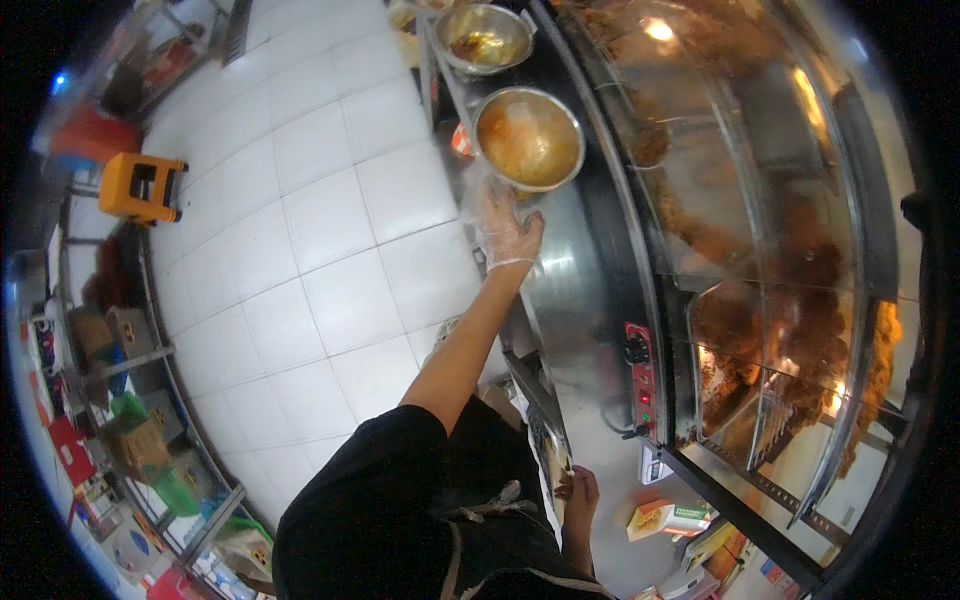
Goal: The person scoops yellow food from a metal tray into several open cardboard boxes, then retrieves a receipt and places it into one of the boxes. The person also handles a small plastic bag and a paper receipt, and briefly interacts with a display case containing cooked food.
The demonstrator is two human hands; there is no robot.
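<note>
My left hand [514, 229], in a clear loose plastic glove, reaches along the edge of the metal counter. Its thumb stands apart from the fingers, just short of a steel bowl [531, 139] with orange-yellow residue or liquid inside. Another steel bowl [484, 37], with dark bits in it, stands beyond. My right hand [579, 487], bare, is low at the right beside my apron, its fingers bent at a pale edge by an open drawer or flap [538, 401]. Whether it grips that edge is unclear.
A glass-fronted heated cabinet [750, 225] with fried food runs along the right, its red control panel [639, 382] facing the counter. A printed food box [667, 519] lies lower right. Left are a yellow stool [139, 187] on the tiled floor and loaded shelves [135, 367].
</note>
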